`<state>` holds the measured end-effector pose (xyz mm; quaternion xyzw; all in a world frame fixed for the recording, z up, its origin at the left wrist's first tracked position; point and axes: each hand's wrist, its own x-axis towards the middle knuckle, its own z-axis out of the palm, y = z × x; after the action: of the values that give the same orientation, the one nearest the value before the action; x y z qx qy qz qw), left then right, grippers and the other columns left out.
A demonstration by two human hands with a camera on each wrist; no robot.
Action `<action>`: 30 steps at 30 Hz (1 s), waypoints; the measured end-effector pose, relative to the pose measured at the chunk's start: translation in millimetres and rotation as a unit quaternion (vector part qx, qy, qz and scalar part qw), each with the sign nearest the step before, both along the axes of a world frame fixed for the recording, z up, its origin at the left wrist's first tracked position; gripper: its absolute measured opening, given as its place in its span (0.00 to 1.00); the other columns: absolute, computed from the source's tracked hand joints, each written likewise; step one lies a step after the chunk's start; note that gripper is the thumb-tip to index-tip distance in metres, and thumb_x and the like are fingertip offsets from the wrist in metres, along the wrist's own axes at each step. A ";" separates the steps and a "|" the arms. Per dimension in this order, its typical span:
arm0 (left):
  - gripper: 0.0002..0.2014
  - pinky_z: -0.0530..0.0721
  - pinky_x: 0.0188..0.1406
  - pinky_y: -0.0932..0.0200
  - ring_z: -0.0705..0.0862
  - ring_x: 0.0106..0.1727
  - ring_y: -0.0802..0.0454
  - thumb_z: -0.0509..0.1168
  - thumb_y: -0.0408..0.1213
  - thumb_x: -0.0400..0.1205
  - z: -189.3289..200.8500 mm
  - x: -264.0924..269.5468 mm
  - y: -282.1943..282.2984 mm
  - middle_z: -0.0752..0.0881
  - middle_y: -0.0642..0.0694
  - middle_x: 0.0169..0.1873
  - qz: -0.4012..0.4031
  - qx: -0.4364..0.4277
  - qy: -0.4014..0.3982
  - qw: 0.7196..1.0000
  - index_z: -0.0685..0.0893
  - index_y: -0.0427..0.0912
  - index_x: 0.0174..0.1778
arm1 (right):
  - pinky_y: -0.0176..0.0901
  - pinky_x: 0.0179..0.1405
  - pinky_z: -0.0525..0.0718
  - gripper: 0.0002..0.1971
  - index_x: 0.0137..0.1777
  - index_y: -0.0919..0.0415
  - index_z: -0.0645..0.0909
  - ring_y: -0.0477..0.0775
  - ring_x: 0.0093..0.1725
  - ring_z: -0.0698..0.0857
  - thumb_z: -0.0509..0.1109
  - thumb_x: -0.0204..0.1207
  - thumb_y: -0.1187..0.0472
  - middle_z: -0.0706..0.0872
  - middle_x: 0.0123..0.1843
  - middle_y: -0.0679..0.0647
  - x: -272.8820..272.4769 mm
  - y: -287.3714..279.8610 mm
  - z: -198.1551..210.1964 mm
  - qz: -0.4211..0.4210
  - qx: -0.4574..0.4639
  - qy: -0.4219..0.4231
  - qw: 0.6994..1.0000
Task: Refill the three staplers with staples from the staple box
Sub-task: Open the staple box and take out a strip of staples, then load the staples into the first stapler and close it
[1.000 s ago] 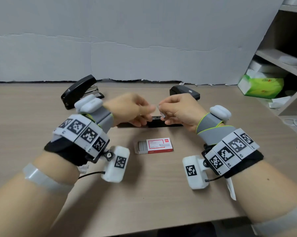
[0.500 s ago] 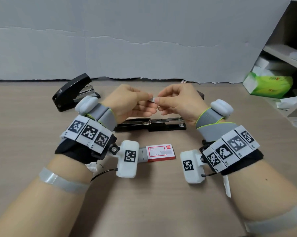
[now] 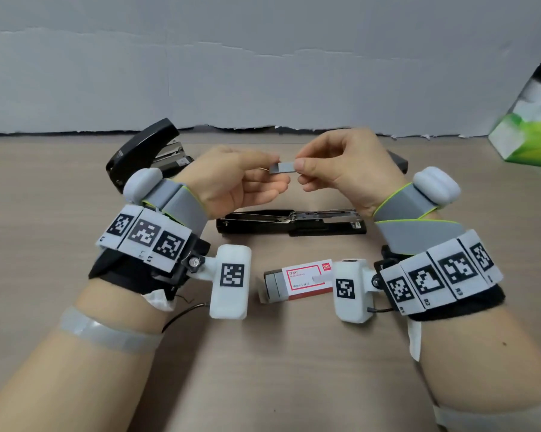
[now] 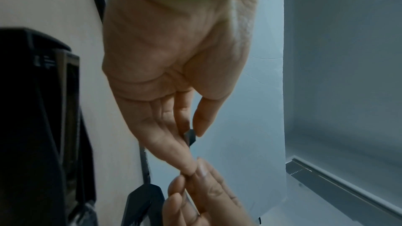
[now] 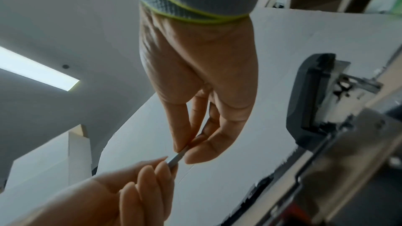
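Both hands hold one short grey strip of staples (image 3: 282, 167) in the air above the table. My left hand (image 3: 241, 179) pinches its left end, my right hand (image 3: 340, 169) pinches its right end. The strip (image 5: 175, 158) shows between thumb and fingers in the right wrist view, and its dark end (image 4: 189, 136) in the left wrist view. Below the hands a black stapler (image 3: 291, 221) lies flat, unfolded with its metal channel bared. The red and white staple box (image 3: 297, 283) lies nearer me, its tray slid out to the left. A second black stapler (image 3: 144, 151) sits back left, lid raised. A third stapler (image 3: 398, 162) is mostly hidden behind my right hand.
A green and white tissue pack (image 3: 524, 141) lies at the far right by a shelf unit. A white paper backdrop (image 3: 263, 63) closes off the back of the wooden table (image 3: 278, 369).
Both hands have risen from the unfolded stapler and now hold the staple strip higher. The strip shows more fully between the fingertips. The view has drawn closer and shifted right.
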<state>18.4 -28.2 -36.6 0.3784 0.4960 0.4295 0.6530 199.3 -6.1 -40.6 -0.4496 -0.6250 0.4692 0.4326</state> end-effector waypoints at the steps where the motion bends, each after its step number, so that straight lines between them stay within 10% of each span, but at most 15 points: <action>1: 0.10 0.87 0.31 0.62 0.91 0.35 0.49 0.66 0.33 0.82 0.3 0.5 2.2 0.90 0.35 0.36 -0.006 0.007 0.004 1.000 0.83 0.30 0.54 | 0.46 0.36 0.91 0.05 0.46 0.74 0.84 0.53 0.30 0.87 0.76 0.72 0.73 0.85 0.33 0.60 2.0 0.6 1.0 0.000 0.004 -0.003 1.000; 15: 0.12 0.90 0.48 0.58 0.88 0.38 0.45 0.68 0.18 0.75 -7.6 11.5 7.9 0.87 0.32 0.41 -0.071 0.075 0.013 0.995 0.84 0.23 0.55 | 0.48 0.47 0.91 0.09 0.45 0.73 0.86 0.61 0.37 0.90 0.77 0.65 0.79 0.89 0.40 0.69 17.7 -15.4 6.4 -0.032 -0.071 0.011 0.997; 21: 0.05 0.88 0.35 0.63 0.82 0.31 0.49 0.68 0.20 0.77 -10.3 12.7 11.7 0.83 0.39 0.31 -0.040 0.097 0.090 0.990 0.84 0.29 0.47 | 0.51 0.44 0.92 0.09 0.45 0.75 0.85 0.66 0.40 0.93 0.78 0.66 0.77 0.90 0.35 0.69 14.9 -21.0 5.3 -0.030 -0.068 -0.085 0.994; 26: 0.02 0.77 0.37 0.62 0.80 0.36 0.51 0.70 0.30 0.78 -18.2 1.6 19.9 0.86 0.45 0.35 0.003 0.147 0.331 0.932 0.88 0.39 0.43 | 0.40 0.35 0.85 0.03 0.34 0.57 0.89 0.46 0.31 0.88 0.79 0.67 0.62 0.90 0.31 0.51 21.5 -16.6 -1.1 -0.037 0.032 -0.326 0.944; 30: 0.02 0.77 0.37 0.61 0.81 0.37 0.52 0.69 0.33 0.79 -29.1 -18.6 20.3 0.86 0.46 0.36 0.012 0.149 0.361 0.920 0.87 0.41 0.43 | 0.26 0.27 0.73 0.04 0.37 0.52 0.89 0.35 0.25 0.79 0.80 0.67 0.54 0.84 0.27 0.41 23.4 -14.2 -6.6 0.007 0.047 -0.394 0.918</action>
<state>-0.2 -7.9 -65.7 0.5947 0.6329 0.3404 0.3604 222.6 -20.3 -47.2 -0.5733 -0.7689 0.2275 0.1688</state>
